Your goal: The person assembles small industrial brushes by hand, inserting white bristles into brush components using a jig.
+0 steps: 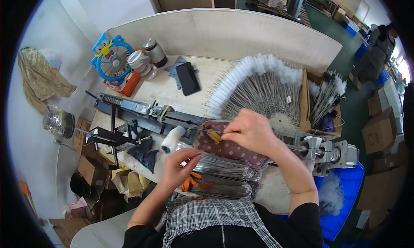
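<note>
My right hand (250,131) is closed in a pinch above a maroon polka-dot cloth (237,147), just right of a small yellow block (214,136). A thin line seems to run to its fingertips, too fine to name. Lower and to the left, my left hand (180,166) also has its fingers pressed together; what they hold, if anything, cannot be made out. It hovers by the left ends of long bundles of thin metal wires (226,167). An orange strip (195,182) lies across these bundles. Just beyond my left hand sits a white roll (173,139).
A metal bench mechanism (142,112) runs along the left, with a motor-driven shaft (330,155) at right. Many white-tipped wire brushes (258,82) fan out at the back, beside a cardboard box (306,106). A phone (188,78), a blue fan (113,62) and a blue bin (351,196) surround the workspace.
</note>
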Demonstrator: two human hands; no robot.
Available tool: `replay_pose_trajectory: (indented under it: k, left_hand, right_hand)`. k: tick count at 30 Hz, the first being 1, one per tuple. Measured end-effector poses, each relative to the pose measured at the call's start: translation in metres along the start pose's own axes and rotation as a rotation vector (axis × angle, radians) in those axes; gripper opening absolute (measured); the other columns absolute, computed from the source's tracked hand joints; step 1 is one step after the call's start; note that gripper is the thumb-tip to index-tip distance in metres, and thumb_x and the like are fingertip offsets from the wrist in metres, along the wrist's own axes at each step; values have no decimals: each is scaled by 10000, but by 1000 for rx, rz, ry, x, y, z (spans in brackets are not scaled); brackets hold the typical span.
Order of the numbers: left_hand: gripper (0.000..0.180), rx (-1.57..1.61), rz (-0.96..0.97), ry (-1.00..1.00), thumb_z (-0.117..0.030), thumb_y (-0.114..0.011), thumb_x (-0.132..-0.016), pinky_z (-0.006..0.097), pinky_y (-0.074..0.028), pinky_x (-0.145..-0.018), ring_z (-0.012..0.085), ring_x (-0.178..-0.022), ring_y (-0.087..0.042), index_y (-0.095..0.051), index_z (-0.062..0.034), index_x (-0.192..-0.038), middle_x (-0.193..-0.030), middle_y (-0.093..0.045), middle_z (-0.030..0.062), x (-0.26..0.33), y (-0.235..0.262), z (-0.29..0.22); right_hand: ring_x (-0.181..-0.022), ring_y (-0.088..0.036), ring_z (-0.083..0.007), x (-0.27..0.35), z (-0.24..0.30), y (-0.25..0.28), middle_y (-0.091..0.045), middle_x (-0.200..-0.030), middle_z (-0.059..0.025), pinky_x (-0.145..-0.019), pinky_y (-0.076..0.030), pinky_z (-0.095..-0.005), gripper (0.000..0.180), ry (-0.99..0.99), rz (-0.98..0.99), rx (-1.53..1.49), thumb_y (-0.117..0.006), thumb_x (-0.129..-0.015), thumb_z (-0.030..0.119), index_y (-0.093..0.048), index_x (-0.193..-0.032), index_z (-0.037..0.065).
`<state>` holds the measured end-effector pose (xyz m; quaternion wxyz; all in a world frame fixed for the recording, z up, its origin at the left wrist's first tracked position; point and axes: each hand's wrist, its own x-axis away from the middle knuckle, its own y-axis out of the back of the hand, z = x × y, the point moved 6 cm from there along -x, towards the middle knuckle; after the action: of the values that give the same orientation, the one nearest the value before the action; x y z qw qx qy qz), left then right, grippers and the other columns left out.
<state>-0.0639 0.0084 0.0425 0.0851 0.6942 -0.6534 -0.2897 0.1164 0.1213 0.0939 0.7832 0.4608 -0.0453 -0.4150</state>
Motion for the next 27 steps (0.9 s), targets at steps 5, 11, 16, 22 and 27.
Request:
replay_pose_trajectory:
  k: [5, 11, 16, 22, 27]
  left_hand:
    - [183, 544, -101, 550, -132, -647, -869, 255, -497, -671, 104, -761, -618, -668, 33, -945, -874, -679, 73, 21, 10, 45]
    - [395, 962, -183, 693, -339, -469, -963, 269, -498, -619, 137, -710, -623, -596, 13, -1089, -852, -674, 98, 10, 7, 63]
    - [522, 314, 164, 652, -544, -596, -814, 318, -466, -514, 167, -524, -598, -674, -34, -734, -616, -635, 79, -10, -22, 73]
    - [463, 197, 103, 594, -429, -717, -765, 287, -410, -504, 114, -533, -521, -636, 18, -677, -580, -588, 49, -19, -22, 89]
    - [284, 625, -63, 604, -264, -673, -820, 267, -435, -517, 119, -574, -559, -598, 4, -764, -634, -589, 49, -4, -55, 81]
  right_hand:
    - [-780, -553, -237, -37, 7, -61, -639, -714, -22, -667, -473, -363, 110, -88, 38, -38, -688, -712, 227, -700, -753, 125]
    - [-776, -559, -235, -40, 25, -67, -630, -698, -32, -663, -478, -362, 74, -132, -37, 133, -680, -695, 162, -670, -717, 92]
    - [-745, -562, -226, -45, 26, -66, -620, -685, -35, -644, -475, -358, 86, -151, -4, 198, -700, -679, 174, -668, -685, 94]
    - [-812, -570, -243, -37, 31, -48, -633, -721, -50, -678, -488, -372, 67, -82, -8, 204, -675, -709, 129, -676, -735, 67]
    - [-766, -626, -236, 17, 36, -24, -634, -768, -74, -637, -505, -321, 121, 71, -262, 143, -684, -754, 115, -670, -857, 54]
